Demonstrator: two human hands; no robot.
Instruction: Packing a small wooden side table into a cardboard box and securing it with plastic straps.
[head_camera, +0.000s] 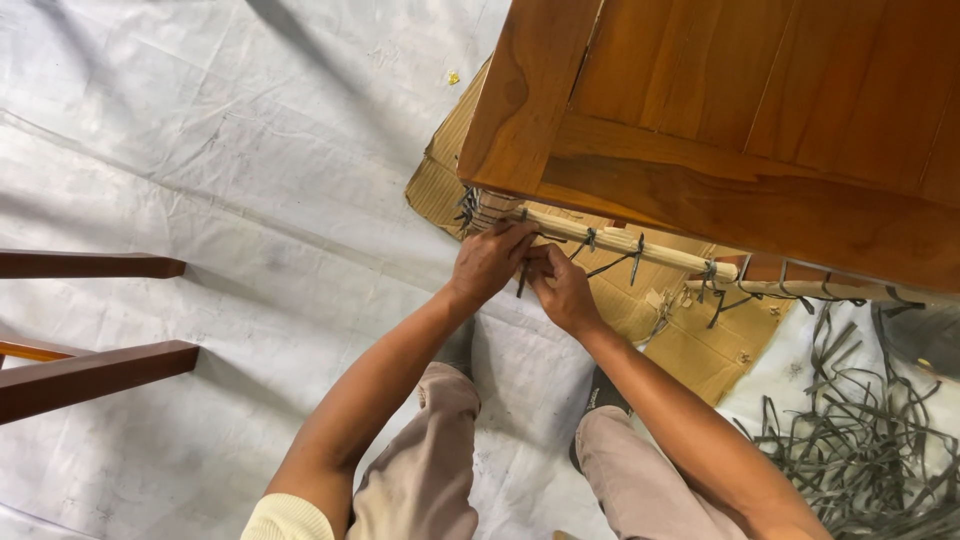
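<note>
Under the table (720, 130) edge, my left hand (490, 262) and right hand (562, 290) both pinch a dark strip (523, 280) at the rail (620, 243); open sheet (250, 200) lies leftward.

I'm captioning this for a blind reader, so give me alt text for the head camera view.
Seen from above, a person's left hand and right hand pinch a dark strip at a pale rod under the edge of a wooden furniture piece. Cardboard and a white sheet lie beneath, loose dark strips at right.
</note>
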